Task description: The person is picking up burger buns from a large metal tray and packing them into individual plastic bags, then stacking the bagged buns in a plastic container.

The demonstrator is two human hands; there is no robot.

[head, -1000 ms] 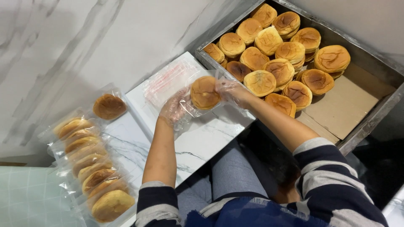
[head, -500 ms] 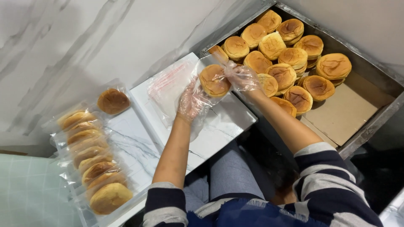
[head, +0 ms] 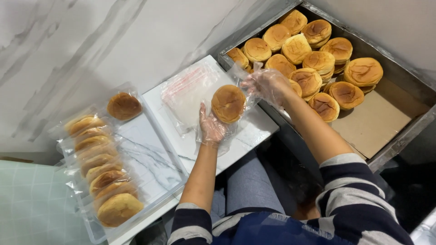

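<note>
Free room: bare cardboard tray floor [head: 377, 122] at 4 o'clock. Obstacles: stacked buns [head: 313, 50] at 1 o'clock; bagged buns [head: 102, 168] at 8 o'clock.

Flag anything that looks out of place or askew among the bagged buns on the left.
One bagged bun lies flat and apart at the far end of the clear tray, while the other bagged buns stand overlapped in a neat row. Nothing looks spilled or damaged.

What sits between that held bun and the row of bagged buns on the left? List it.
Only the stack of empty clear bags lies between; the bun, held by both gloved hands (left hand, right hand), is above it. Otherwise bare tray.
</note>
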